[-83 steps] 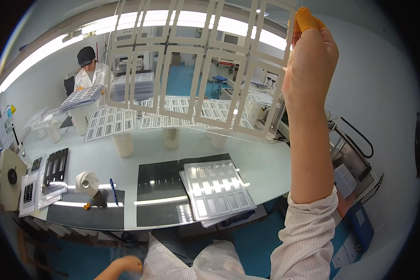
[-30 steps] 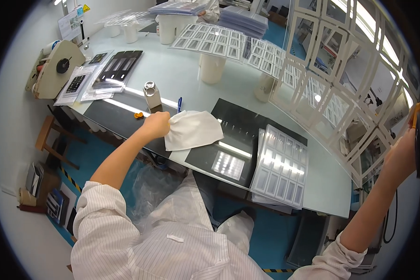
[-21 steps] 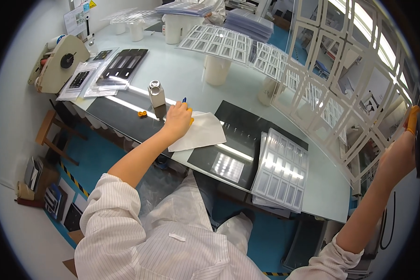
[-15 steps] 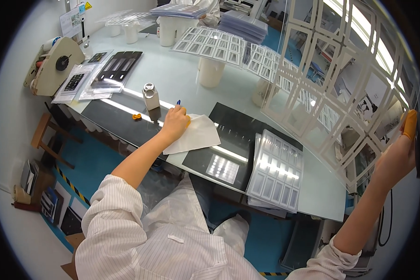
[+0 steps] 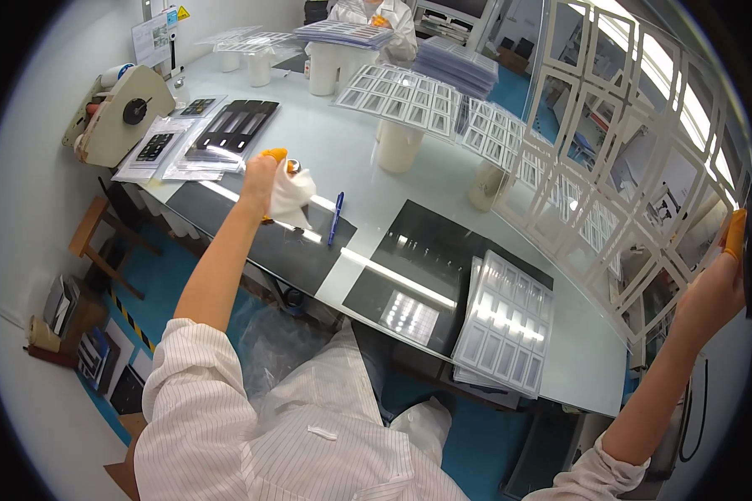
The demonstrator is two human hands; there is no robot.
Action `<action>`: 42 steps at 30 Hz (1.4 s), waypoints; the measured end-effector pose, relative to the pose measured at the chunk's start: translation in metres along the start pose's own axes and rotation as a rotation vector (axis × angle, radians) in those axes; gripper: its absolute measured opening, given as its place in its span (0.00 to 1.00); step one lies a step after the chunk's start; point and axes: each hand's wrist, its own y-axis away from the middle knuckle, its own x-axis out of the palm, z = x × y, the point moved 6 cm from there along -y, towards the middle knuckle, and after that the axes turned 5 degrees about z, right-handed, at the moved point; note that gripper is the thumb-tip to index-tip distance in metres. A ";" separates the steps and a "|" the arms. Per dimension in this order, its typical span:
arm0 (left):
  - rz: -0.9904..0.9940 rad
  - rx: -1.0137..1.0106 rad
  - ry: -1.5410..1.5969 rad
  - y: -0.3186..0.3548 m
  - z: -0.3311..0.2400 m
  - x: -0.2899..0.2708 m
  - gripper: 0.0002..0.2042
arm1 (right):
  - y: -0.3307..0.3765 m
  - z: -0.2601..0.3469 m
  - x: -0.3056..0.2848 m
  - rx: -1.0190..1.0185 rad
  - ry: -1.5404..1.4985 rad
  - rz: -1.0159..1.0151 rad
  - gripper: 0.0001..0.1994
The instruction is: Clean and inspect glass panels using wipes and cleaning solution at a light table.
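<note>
A crumpled white cloth (image 5: pixel 292 199) is gripped in my left hand (image 5: pixel 261 182), which wears orange finger covers. Just past my fingers shows the metal top of a bottle (image 5: pixel 294 166); its body is mostly hidden by hand and cloth, and I cannot tell whether they touch. A blue pen (image 5: pixel 337 219) lies on the table to the right of the cloth. At the far right my right hand (image 5: pixel 710 288) holds up, by its edge, a large clear sheet with white rectangular frames (image 5: pixel 589 179). An orange finger cover shows on this hand too.
Stacked clear framed sheets (image 5: pixel 505 321) lie at the table's front right. More sheets (image 5: pixel 401 98) rest on white tubs (image 5: pixel 398 149) farther back. Black panels (image 5: pixel 234 127) and a tape dispenser-like machine (image 5: pixel 125 117) stand at the left. Another person (image 5: pixel 397 25) is at the far side.
My left hand has lifted the cloth off the table and carried it left to the bottle. The pen, formerly by that hand, now shows fully on the table. My right hand still holds the sheet.
</note>
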 end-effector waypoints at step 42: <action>1.202 0.703 -0.525 0.220 -0.059 0.324 0.20 | -0.057 0.077 -0.032 0.072 -0.573 -0.275 0.14</action>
